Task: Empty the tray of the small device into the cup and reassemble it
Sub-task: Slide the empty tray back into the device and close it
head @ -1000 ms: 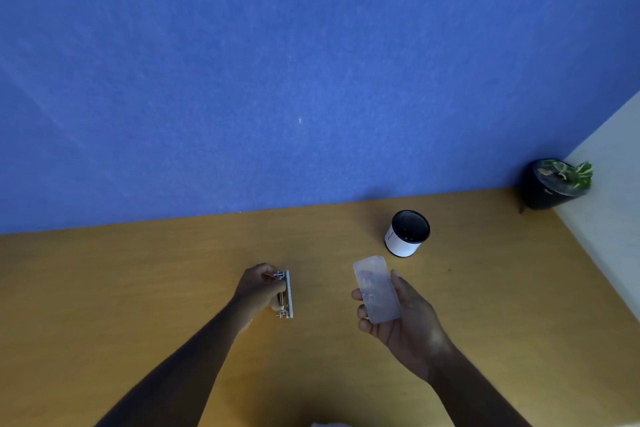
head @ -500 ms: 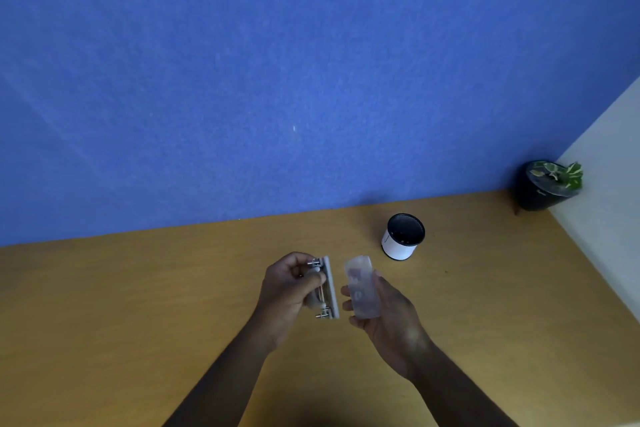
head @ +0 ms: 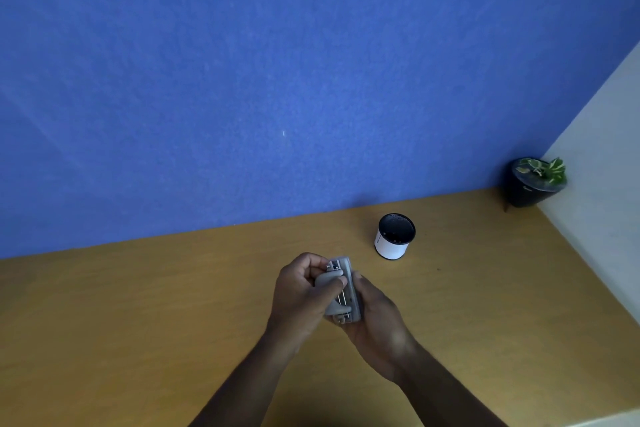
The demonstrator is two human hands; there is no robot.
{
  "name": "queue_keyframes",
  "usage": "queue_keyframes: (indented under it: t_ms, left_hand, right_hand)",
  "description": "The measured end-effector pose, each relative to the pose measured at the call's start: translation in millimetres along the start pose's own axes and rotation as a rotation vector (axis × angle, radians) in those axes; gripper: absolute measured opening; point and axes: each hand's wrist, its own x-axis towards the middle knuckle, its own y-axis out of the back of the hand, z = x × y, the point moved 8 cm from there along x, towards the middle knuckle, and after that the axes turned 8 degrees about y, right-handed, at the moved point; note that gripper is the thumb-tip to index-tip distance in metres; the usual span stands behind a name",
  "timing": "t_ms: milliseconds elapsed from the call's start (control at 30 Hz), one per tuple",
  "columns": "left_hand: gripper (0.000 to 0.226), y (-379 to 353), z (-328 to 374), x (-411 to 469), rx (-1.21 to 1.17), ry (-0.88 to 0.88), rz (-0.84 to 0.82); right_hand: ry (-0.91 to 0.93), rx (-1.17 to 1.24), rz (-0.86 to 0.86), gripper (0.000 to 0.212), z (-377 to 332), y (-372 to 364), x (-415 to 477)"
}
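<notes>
The desk (head: 138,305) carries the cup (head: 394,236), upright beyond my hands and just right of them; a plant pot (head: 533,182) stands well right of the cup. Both hands hold the device (head: 341,291) above the desk, near the cup. My left hand (head: 301,291) clamps the device body; my right hand (head: 375,317) presses the tray against it from behind, fingers closed around it. I judge emptying complete; seating the tray remains, and I cannot tell whether it has latched.
</notes>
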Motion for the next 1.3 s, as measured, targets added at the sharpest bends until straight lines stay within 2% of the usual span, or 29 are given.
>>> queue_keyframes:
  t_ms: [467, 600, 700, 867, 1100, 1300]
  left_hand:
    - [0.016, 4, 1, -1, 0.03, -0.059, 0.073]
    - [0.031, 11, -2, 1, 0.132, -0.066, 0.128]
    - [0.018, 20, -13, 6, -0.021, 0.052, 0.109]
    - [0.03, 8, -34, 2, -0.187, 0.285, -0.18]
    - [0.025, 6, -51, -1, -0.463, 0.458, -0.122]
    - [0.033, 13, -50, 1, -0.556, 0.451, -0.077]
  right_hand:
    - [0.01, 0.012, -0.035, 0.05, 1, -11, -6]
    - [0.025, 0.001, -0.035, 0.049, -1, -7, -5]
    - [0.018, 0.057, -0.019, 0.049, 1, -3, -4]
    - [-0.006, 0.057, -0.064, 0.051, 0, -7, -3]
    - [-0.059, 0.044, -0.111, 0.057, 6, -12, -3]
    - [-0.001, -0.018, -0.21, 0.04, -2, -19, -8]
